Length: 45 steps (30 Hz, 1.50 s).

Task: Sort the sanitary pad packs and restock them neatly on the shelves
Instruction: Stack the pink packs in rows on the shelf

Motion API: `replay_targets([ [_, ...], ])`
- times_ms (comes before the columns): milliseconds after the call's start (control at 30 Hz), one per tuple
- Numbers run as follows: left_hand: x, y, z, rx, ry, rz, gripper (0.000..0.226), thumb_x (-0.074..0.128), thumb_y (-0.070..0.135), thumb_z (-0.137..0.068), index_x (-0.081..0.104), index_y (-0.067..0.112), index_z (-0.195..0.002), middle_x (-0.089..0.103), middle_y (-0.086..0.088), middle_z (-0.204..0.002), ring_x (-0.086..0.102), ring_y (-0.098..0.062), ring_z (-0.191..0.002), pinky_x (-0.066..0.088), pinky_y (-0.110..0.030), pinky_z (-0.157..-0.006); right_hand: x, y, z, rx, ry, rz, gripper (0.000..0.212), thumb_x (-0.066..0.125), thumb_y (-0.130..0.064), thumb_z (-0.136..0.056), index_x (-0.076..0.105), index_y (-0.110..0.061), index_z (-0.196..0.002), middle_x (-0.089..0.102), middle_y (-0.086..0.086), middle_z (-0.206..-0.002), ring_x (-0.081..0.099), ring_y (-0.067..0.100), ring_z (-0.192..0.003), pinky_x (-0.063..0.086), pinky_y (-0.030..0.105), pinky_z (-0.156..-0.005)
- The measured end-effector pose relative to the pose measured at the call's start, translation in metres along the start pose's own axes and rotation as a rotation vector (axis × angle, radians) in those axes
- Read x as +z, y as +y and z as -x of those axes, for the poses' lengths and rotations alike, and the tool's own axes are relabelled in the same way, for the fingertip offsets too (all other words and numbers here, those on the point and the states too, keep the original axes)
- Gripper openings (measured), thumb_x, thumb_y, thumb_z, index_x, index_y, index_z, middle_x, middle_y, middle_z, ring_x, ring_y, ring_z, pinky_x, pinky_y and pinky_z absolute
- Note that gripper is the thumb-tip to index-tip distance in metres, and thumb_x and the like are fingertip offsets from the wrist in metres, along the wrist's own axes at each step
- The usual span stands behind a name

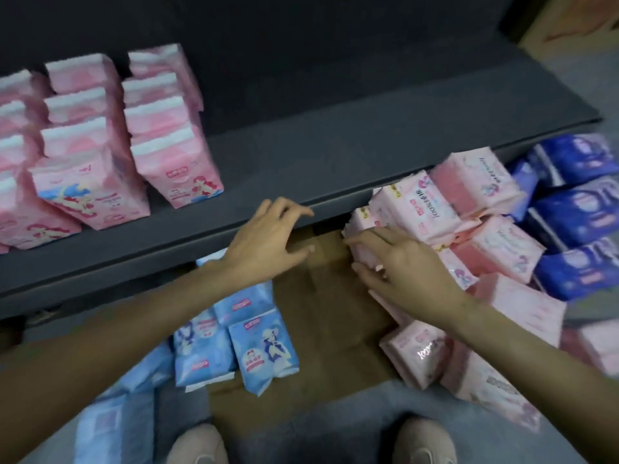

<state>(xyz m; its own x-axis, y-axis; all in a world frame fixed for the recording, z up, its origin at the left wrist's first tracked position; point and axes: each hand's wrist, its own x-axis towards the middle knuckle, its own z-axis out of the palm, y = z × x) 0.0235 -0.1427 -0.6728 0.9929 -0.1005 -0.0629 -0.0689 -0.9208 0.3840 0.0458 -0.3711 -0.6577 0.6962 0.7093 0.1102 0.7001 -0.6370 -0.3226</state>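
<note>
Pink packs (415,209) sit piled at three o'clock, and the right hand (408,266) lies on them with fingers curled round one. It looks like the picking-up step. Next, that pack likely goes up to the dark shelf (301,162), beside the standing rows (100,145) at ten o'clock. The left hand (268,236) hangs loose, spread, holding nothing.

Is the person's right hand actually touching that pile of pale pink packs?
Touching. In the head view, the right hand reaches into the pale pink packs, its fingers lying against the leftmost pack with no gap visible. Whether it grips is unclear.
</note>
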Motion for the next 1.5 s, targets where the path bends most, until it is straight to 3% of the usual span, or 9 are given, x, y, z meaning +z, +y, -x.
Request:
replay_targets([
  [133, 0.003, 0.060, -0.067, 0.063, -0.154, 0.111, 0.080, 0.064, 0.057, -0.079, 0.033, 0.021, -0.144, 0.043, -0.003, -0.140, 0.042, -0.021, -0.127, 0.036, -0.035, -0.103, -0.040, 0.055, 0.020, 0.186, 0.121, 0.118, 0.032, 0.061, -0.029, -0.085, 0.063, -0.011, -0.112, 0.067, 0.008, -0.103, 0.064, 0.032, -0.091, 0.051, 0.035, -0.072],
  [433, 0.041, 0.120, -0.122, -0.261, -0.263, 0.213, 0.119, 0.064, 0.079, -0.058, 0.018, 0.018, -0.150, 0.029, -0.005, -0.153, 0.033, -0.025, -0.138, 0.032, -0.041, -0.111, -0.068, 0.162, 0.012, 0.515, 0.068, 0.151, 0.058, 0.050, -0.044, -0.089, 0.048, -0.008, -0.134, 0.052, 0.017, -0.130, 0.050, 0.041, -0.113, 0.040, 0.049, -0.095],
  [533, 0.050, 0.117, -0.131, -0.307, -0.347, 0.234, 0.104, 0.062, 0.090, -0.040, 0.053, 0.026, -0.121, 0.059, 0.004, -0.123, 0.058, -0.016, -0.111, 0.050, -0.039, -0.091, -0.065, 0.189, 0.005, 0.718, -0.099, 0.026, 0.081, 0.055, -0.057, -0.086, 0.026, -0.010, -0.145, 0.042, 0.017, -0.140, 0.043, 0.038, -0.125, 0.036, 0.047, -0.100],
  [667, 0.045, 0.107, -0.127, -0.308, -0.415, 0.290, 0.080, 0.083, 0.060, -0.053, 0.040, 0.022, -0.108, 0.057, 0.012, -0.101, 0.057, -0.006, -0.089, 0.047, -0.027, -0.067, -0.061, 0.202, -0.003, 0.913, -0.061, -0.345, 0.086, 0.063, -0.064, -0.076, 0.036, -0.004, -0.132, 0.054, 0.012, -0.124, 0.053, 0.027, -0.111, 0.045, 0.038, -0.088],
  [767, 0.040, 0.097, -0.116, -0.249, -0.425, 0.294, 0.076, 0.087, 0.047, -0.057, 0.038, 0.021, -0.108, 0.057, 0.011, -0.100, 0.056, -0.004, -0.087, 0.044, -0.026, -0.064, -0.061, 0.200, -0.005, 0.921, 0.017, -0.392, 0.083, 0.076, -0.057, -0.068, 0.036, -0.004, -0.119, 0.051, 0.005, -0.111, 0.052, 0.019, -0.097, 0.041, 0.032, -0.074],
  [967, 0.037, 0.093, -0.118, -0.145, -0.491, 0.378, 0.092, 0.087, 0.030, -0.064, 0.023, 0.024, -0.130, 0.049, 0.007, -0.116, 0.055, -0.008, -0.101, 0.048, -0.023, -0.085, -0.058, 0.186, -0.008, 0.872, -0.061, -0.430, 0.080, 0.082, -0.048, -0.065, 0.024, -0.013, -0.107, 0.046, -0.007, -0.086, 0.052, 0.016, -0.085, 0.040, 0.031, -0.071],
  [1133, 0.055, 0.097, -0.117, -0.047, -0.543, 0.182, 0.112, 0.078, 0.060, -0.056, 0.018, 0.032, -0.146, 0.035, 0.001, -0.134, 0.033, -0.019, -0.129, 0.034, -0.037, -0.106, -0.062, 0.172, -0.010, 0.903, -0.165, -0.429, 0.079, 0.080, -0.050, -0.068, 0.026, -0.015, -0.113, 0.049, -0.008, -0.090, 0.052, 0.015, -0.089, 0.037, 0.028, -0.076],
  [1300, 0.060, 0.097, -0.110, 0.014, -0.464, 0.250, 0.104, 0.078, 0.049, -0.065, 0.018, 0.023, -0.146, 0.036, 0.002, -0.140, 0.025, -0.020, -0.132, 0.030, -0.034, -0.104, -0.060, 0.147, -0.013, 0.817, -0.169, -0.421, 0.067, 0.078, -0.045, -0.072, 0.030, -0.023, -0.114, 0.060, 0.001, -0.100, 0.059, 0.020, -0.094, 0.040, 0.027, -0.079],
  [1500, 0.054, 0.092, -0.106, -0.061, -0.564, 0.541, 0.109, 0.084, 0.061, -0.045, 0.036, 0.031, -0.139, 0.053, 0.009, -0.128, 0.056, -0.011, -0.112, 0.054, -0.038, -0.089, -0.057, 0.141, -0.003, 0.835, -0.085, -0.577, 0.064, 0.073, -0.039, -0.080, 0.036, -0.031, -0.132, 0.064, -0.004, -0.105, 0.063, 0.015, -0.098, 0.048, 0.029, -0.090],
])
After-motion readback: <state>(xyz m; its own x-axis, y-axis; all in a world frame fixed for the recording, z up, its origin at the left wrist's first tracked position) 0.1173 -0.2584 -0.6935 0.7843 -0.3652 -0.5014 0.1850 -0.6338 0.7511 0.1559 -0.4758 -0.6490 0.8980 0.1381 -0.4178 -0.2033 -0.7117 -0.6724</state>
